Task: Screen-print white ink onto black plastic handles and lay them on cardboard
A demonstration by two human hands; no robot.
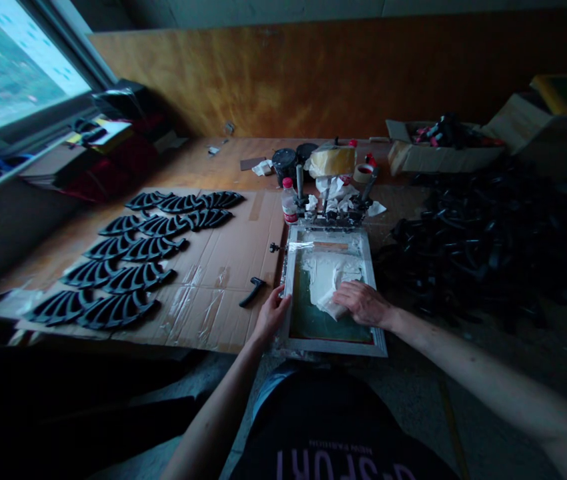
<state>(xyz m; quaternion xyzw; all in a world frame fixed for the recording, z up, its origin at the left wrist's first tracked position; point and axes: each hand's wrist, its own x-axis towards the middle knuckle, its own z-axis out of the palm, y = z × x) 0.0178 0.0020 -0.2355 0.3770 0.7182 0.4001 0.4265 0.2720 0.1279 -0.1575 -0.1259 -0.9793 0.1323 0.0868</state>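
Observation:
A metal-framed screen (379, 341) with a green mesh lies in front of me, held at its far side by a clamp stand (324, 217). My right hand (363, 303) is closed on a white cloth (332, 307), which presses on the mesh beside a whitish smear. At the frame's left edge, my left hand (272, 313) grips the rim with its fingers together. Just left of that hand, a single black curved part (252, 292) lies on the cardboard (218, 267).
Rows of black parts (126, 247) cover the cardboard's left side. A large pile of black parts (488, 233) sits at right. Behind the screen stand a red-capped bottle (289, 203), dark jars (284, 163) and a tape roll (363, 173). An open carton (433, 159) is at back right.

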